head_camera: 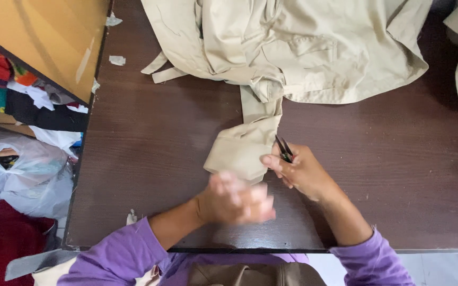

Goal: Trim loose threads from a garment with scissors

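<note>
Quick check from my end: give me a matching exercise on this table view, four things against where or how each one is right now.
Things:
1. right hand
2. left hand
3. beige garment
4. white plastic bag

States or places:
A. on the floor, left of the table
B. blurred, at the folded cuff
C. piled at the far side of the dark brown table
D. holds small black thread snips

Pairs: 1-D, 2-B, 3-C, 4-A
</note>
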